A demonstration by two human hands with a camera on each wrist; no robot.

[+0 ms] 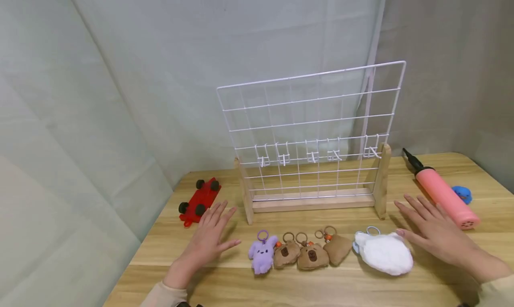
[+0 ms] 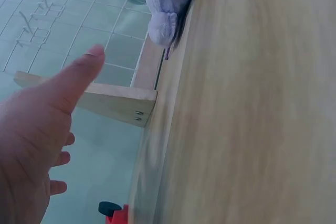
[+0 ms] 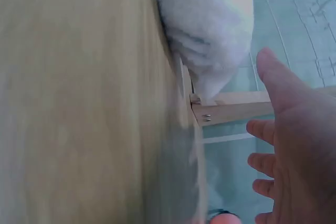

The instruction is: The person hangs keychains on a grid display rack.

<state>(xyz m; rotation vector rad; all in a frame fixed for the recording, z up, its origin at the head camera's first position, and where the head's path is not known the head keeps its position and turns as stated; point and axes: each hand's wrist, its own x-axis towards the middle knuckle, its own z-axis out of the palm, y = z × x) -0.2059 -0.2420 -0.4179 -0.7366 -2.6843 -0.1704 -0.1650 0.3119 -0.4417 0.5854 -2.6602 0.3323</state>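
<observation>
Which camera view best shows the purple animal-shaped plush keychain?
Head: the purple animal-shaped plush keychain shows whole, face visible. Left wrist: only part, cut off by the top edge. Right wrist: none of it.

On my wood-grain tabletop (image 1: 225, 291), a white wire-grid rack with wooden base (image 1: 313, 204), bearing white hooks (image 1: 312, 156), stands behind a row: from left, a purple plush keyring (image 1: 263, 257), three brown plush keyrings (image 1: 312, 259), a white plush keyring (image 1: 385, 254). Left of the rack lies a red wheeled toy (image 1: 202, 198); right, a pink cylindrical pump (image 1: 445, 196), a round blue toy (image 1: 463, 193) beside it. My left hand (image 1: 206, 238) and right hand (image 1: 435, 233) flank the row.
</observation>
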